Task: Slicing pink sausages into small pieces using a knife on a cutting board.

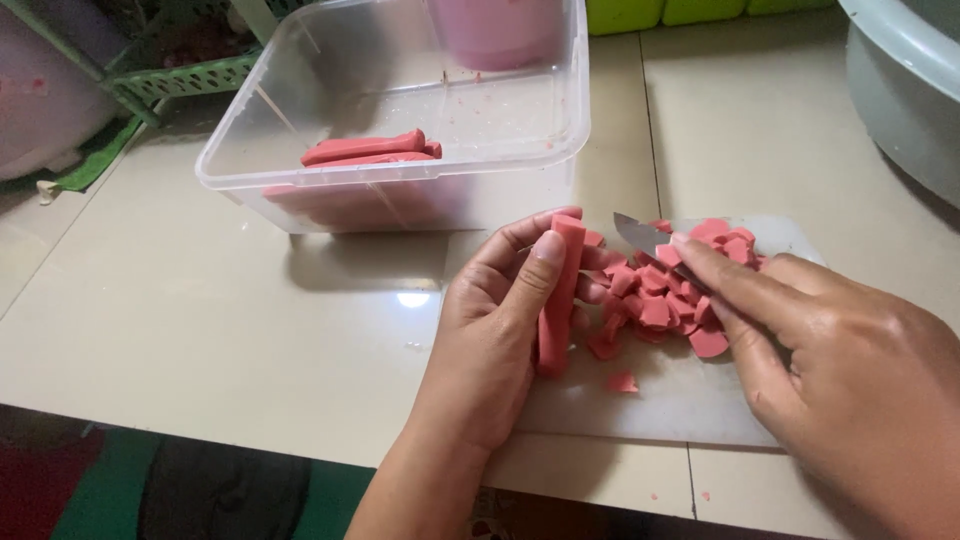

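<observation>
The left hand (490,330) is curling closed around a long pink sausage stick (558,300), thumb lying along its front and fingers wrapping behind. The right hand (850,370) is gripping a knife (645,236), its fingers folded over the handle and the index finger stretching along the back of the blade.

The sausage stick is standing nearly upright in the view, its long axis running from about 12 o'clock down to 6 o'clock, the cut end pointing away from the person. It is resting over the left edge of a white cutting board (680,400). The knife tip is pointing toward 10 o'clock, just beside the stick's top end. A pile of pink slices (670,295) is lying on the board at the stick's 3 o'clock.

The board is sitting on a pale, glossy table (200,330). At 11 o'clock a clear plastic tub (520,130) is holding more whole sticks (365,150).
</observation>
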